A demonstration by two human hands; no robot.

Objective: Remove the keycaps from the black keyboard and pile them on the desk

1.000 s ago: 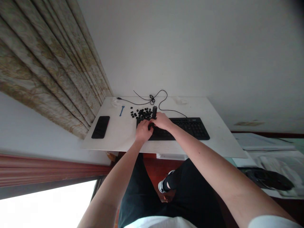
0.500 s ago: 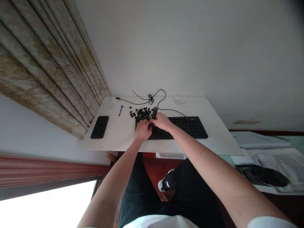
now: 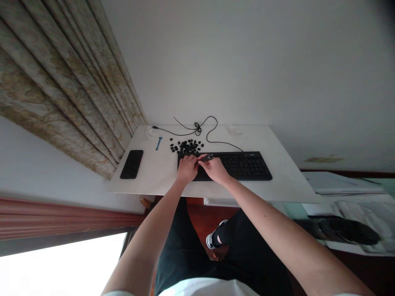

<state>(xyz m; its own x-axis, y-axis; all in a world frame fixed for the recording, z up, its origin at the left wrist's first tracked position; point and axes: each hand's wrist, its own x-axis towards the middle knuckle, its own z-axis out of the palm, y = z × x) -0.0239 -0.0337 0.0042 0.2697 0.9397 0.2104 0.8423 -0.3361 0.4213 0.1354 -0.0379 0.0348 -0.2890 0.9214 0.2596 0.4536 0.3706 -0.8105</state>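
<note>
A black computer keyboard [image 3: 247, 166] lies along the front of the desk, its left part covered by my hands. My left hand [image 3: 187, 167] rests over its left end, fingers spread on the keys. Close beside it, my right hand [image 3: 216, 169] is closed around a short black hand tool [image 3: 207, 158], its exact kind unclear. The tool lies slanted low over the keyboard, its inner end near my left fingers. Whatever is under the fingertips is hidden. Just behind the keyboard is a loose heap of black keycaps [image 3: 189, 146].
A white desk [image 3: 154, 172] carries everything. A phone [image 3: 131, 164] lies at its left, with a small blue tool [image 3: 159, 143] farther back. The keyboard's black cable [image 3: 212, 142] curls along the rear by the wall. A curtain [image 3: 101, 82] hangs at the left.
My right hand has turned the black tool from nearly upright to a low slant pointing right. My left hand stays on the keyboard. The whole view has shifted slightly.
</note>
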